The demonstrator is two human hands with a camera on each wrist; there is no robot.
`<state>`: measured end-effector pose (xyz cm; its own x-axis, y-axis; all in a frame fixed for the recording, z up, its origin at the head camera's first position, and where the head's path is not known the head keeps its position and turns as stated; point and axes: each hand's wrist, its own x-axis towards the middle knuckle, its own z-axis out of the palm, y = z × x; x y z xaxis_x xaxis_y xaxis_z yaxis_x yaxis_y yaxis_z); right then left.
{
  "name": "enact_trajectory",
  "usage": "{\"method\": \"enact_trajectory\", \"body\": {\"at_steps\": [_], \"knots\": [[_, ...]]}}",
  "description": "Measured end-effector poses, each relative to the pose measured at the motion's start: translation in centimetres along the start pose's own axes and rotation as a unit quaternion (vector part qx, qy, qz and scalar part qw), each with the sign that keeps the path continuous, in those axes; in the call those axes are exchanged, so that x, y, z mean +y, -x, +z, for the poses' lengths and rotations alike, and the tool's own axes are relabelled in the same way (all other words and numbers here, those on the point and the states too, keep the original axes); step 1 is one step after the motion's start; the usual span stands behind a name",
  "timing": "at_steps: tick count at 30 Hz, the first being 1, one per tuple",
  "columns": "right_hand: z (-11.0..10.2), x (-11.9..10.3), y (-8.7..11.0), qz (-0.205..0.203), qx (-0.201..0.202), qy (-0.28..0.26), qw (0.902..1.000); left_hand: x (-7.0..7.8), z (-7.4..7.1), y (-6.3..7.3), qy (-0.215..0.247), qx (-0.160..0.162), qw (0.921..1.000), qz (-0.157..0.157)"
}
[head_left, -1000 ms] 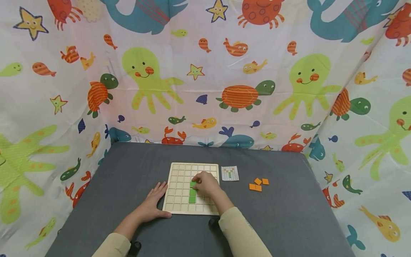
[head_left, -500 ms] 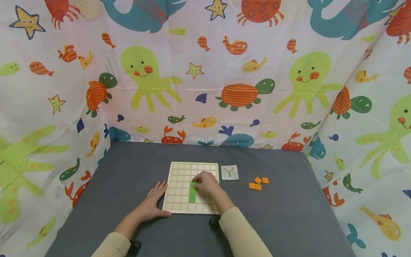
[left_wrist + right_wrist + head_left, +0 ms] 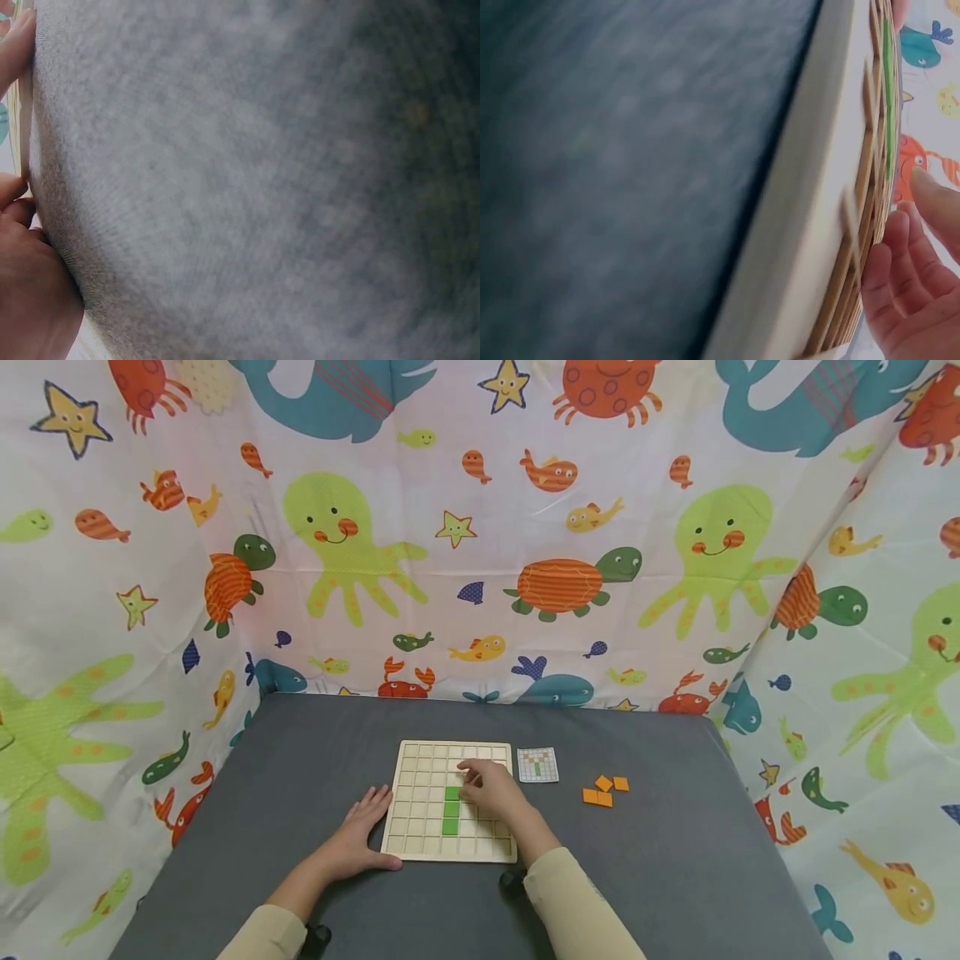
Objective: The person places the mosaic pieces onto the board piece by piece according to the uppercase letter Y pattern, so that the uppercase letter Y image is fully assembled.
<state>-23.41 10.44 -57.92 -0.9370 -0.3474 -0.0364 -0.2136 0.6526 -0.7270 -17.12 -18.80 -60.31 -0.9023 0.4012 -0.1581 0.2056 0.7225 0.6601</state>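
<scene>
Steady the board, seat the green tiles lightly

The person's left hand [image 3: 351,842] rests with its fingers straight and spread along the left edge of the wooden board [image 3: 414,787], thumb at the near edge. That is a good brace; light, even pressure should keep the grid from sliding without lifting a corner.

The right hand [image 3: 493,789] is over the board, fingers loosely bent and released: the wrist view shows thumb and fingers apart with no tile between them. Whether a fingertip brushes the farthest tile cannot be told. Three green tiles [image 3: 451,809] lie on the board in one column, one behind another.

The step in hand looks to be seating that farthest tile. It calls for a gentle press at its middle until it sits flat within its ridges, then a lift straight up, so that no fingertip catches its neighbour.

The small patterned card [image 3: 537,765] lies just beside the board; a glance there would help check placement. Four orange tiles [image 3: 597,797] lie on the grey surface [image 3: 645,885] farther right, within easy reach.
</scene>
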Motion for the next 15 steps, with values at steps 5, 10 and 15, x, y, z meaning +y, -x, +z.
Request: {"method": "enact_trajectory", "body": {"at_steps": [5, 10, 15], "knots": [[-0.6, 0.9, 0.5, -0.021, 0.007, -0.003, 0.9998, -0.2, 0.1, -0.2, 0.004, 0.002, 1.0000, 0.003], [-1.8, 0.4, 1.5, -0.038, 0.022, 0.001, 0.9990, -0.2, 0.0, -0.2, 0.001, -0.001, 1.0000, 0.003], [-2.9, 0.3, 2.3, -0.044, 0.035, 0.004, 0.9984, -0.4, 0.1, -0.2, -0.003, -0.001, 1.0000, -0.003]]}}
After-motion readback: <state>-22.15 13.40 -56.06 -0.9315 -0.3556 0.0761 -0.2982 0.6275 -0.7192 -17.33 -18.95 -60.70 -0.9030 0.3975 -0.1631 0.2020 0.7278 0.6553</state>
